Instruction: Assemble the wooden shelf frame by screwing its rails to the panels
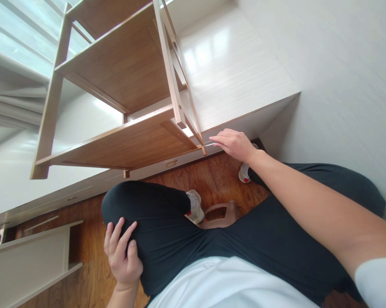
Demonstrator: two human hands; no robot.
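A wooden shelf rack (122,68) lies tipped on the white ledge, its boards and legs slanting across the upper left. By the rack's near right corner, where a short leg end (203,149) sticks out, my right hand (233,143) is closed in a pinch. A thin, shiny metal rod (211,144) runs from its fingers toward that corner; the rod is too small for me to tell its exact kind. My left hand (124,256) rests on my left knee with its fingers apart, holding nothing.
The white ledge (238,81) has drawer fronts with handles (171,163) below it. A white wall (350,85) rises on the right. A brown plastic stool (223,216) shows between my legs. At the lower left a white panel (29,269) lies on the wood floor.
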